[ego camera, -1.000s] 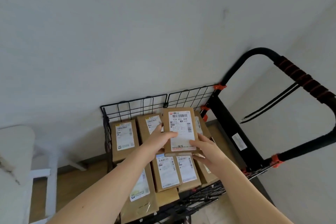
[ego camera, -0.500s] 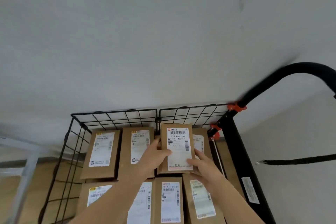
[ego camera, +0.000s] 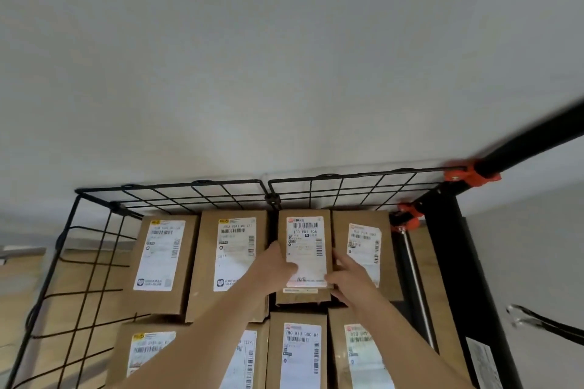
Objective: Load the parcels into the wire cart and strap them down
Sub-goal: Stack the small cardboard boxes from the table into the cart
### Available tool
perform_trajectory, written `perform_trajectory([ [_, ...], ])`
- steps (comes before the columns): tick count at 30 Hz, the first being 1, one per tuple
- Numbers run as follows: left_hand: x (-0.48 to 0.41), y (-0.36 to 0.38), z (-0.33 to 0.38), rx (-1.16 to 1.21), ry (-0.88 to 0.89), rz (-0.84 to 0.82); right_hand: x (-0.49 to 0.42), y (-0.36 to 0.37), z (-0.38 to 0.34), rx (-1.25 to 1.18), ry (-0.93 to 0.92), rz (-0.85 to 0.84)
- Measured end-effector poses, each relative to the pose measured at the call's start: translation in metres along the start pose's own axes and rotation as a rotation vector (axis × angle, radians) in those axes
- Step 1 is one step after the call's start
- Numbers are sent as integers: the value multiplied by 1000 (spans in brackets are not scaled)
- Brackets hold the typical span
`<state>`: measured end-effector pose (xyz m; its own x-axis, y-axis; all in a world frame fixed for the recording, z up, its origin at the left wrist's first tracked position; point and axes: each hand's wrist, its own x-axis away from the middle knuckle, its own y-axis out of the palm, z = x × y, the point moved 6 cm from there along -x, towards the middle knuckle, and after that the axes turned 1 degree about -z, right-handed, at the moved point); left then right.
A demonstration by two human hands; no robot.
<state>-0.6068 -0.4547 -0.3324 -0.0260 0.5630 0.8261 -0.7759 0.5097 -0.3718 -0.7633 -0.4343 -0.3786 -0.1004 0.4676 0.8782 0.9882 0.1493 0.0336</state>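
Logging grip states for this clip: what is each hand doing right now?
Left hand: holding the narrow parcel by its left edge.
Right hand: holding the same parcel's right edge.

Brown parcels [ego camera: 305, 259], white barcode labels [ego camera: 160, 254]; black wire cart [ego camera: 202, 196], orange clips [ego camera: 467, 175].

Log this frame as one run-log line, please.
stage: loading | left hand and right hand: both grip narrow parcel | place: back row of wire cart, over another parcel | strap: not on
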Motion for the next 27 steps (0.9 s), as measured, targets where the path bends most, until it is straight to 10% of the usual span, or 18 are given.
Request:
perform_trajectory([
  [27, 124, -72, -34, -52, 303, 169, 112, 55, -35, 267, -169, 172],
])
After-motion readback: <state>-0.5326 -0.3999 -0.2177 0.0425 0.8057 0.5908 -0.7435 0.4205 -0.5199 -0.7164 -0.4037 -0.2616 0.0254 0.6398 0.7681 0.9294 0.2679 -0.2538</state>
